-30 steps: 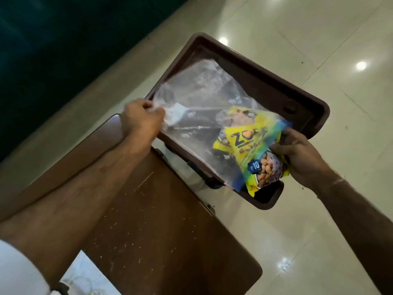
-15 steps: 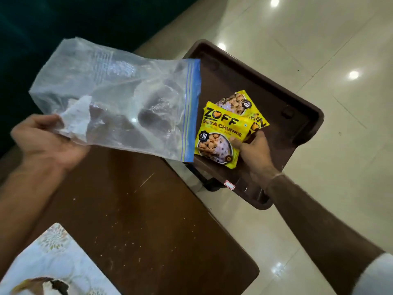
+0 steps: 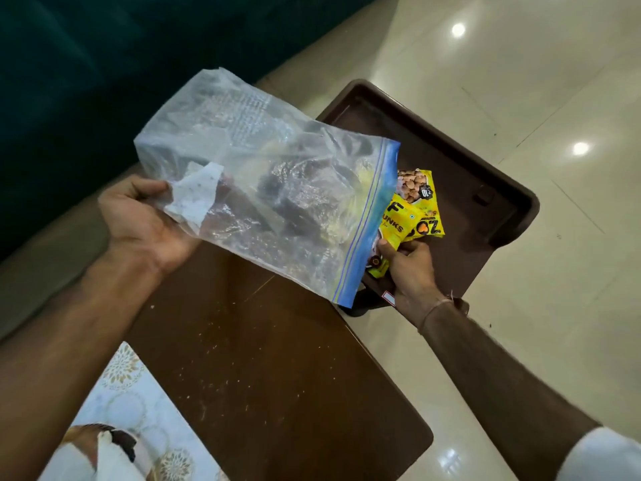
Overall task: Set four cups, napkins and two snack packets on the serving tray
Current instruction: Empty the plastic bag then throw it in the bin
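Glossy cream floor tiles (image 3: 520, 81) reflecting round ceiling lights (image 3: 458, 29). Dark teal wall (image 3: 86, 64) rising at upper left. Brown wooden table (image 3: 277, 359) showing pale specks, carrying a patterned mat (image 3: 131, 404).

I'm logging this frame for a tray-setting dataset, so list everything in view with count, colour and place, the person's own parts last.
snack packets: two, yellow, overlapping on the tray, under the right hand's fingers
serving tray: one, dark brown, past the table's far corner, above the floor
zip bag: one, clear with a blue seal strip, held up over the table; contents unclear
table: one, dark brown, speckled, centre
patterned cloth: one, pale with gold motifs, bottom left
floor: cream glossy tiles, right
left hand: one, gripping the bag's closed end
right hand: one, on the near packet, on the tray
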A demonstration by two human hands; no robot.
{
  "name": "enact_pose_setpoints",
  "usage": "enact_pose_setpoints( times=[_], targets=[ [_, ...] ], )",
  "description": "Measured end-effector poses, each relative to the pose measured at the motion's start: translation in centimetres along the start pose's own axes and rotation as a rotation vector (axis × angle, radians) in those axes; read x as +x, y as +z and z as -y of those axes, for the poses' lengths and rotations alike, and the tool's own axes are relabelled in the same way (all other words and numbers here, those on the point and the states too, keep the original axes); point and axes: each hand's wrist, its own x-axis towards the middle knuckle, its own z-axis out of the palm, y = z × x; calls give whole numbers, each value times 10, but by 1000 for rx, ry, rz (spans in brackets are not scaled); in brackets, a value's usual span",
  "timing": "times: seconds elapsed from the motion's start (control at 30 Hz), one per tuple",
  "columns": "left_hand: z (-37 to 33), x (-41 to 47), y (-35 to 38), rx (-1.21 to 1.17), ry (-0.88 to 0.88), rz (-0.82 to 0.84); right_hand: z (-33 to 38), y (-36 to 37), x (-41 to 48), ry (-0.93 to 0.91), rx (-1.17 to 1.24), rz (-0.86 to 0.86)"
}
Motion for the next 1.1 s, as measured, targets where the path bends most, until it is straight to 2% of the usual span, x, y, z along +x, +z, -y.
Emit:
enact_pose_setpoints(
  times=[0.2,0.23,0.27,0.33,0.37,0.4,0.47,0.53,0.6,0.67,0.8,0.9,1.0,1.1],
  targets=[
    [4,-18,0,61,-17,92,10,0,-24,140,166,94],
    [2,-22,0,90,-26,112,12,-6,-26,136,165,37],
    [1,-26,0,108,-46,140,16,-12,-29,67,103,-74],
    [-4,-32,-3,143,-86,198,32,-22,-37,-232,-44,-329],
    [-6,-36,-5,156,-102,222,46,-23,-44,-367,-26,-309],
    [-9,-41,-7,165,-119,254,60,-22,-51,-419,59,-129],
    [-15,-50,-9,177,-127,257,85,-13,-62,-308,52,402],
    [-24,-62,-13,152,-119,232,99,-5,-74,-202,-252,772],
    [-36,-74,-18,197,-106,172,100,7,-86,-207,-539,955],
    [-56,-93,-24,249,-114,114,100,26,-110,-245,-609,1044],
    [-102,-142,-28,237,-121,90,101,68,-171,-356,-629,1075],
    [-151,-188,-36,175,-9,72,108,100,-230,-312,-453,1169],
    [-196,-245,-56,124,20,74,120,128,-303,-291,-194,1216],
    [-209,-291,-75,323,65,-5,126,150,-364,-398,-119,1173]
  ],
)
